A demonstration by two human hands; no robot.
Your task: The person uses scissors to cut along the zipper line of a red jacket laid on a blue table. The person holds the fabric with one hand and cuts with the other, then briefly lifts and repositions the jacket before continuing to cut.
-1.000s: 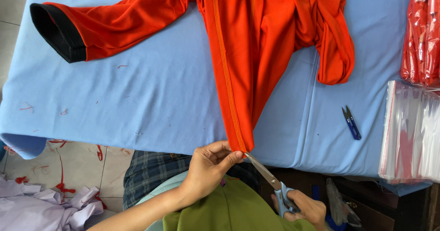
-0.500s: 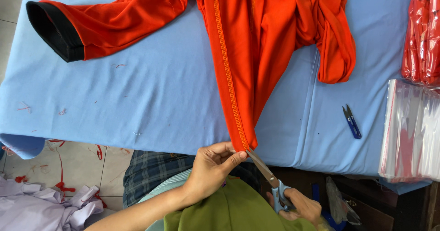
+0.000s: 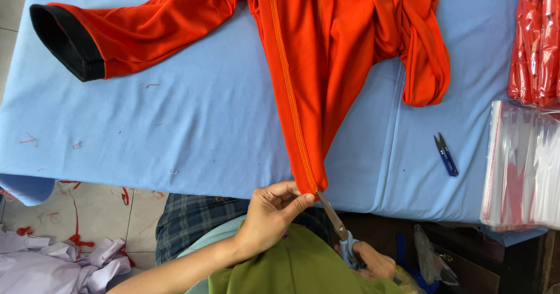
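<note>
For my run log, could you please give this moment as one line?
left hand: pinches orange garment hem | right hand: scissors at hem | blue thread snips: on table

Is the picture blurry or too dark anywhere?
In the head view, even bright light keeps the orange garment and blue table cover sharp, without glare; the left hand is clear; the right hand on the scissors sits in dim shadow under the table edge.

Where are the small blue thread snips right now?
In the head view, the blue thread snips lie untouched on the blue table cover, right of the orange garment and just left of the stack of clear plastic bags.
</note>
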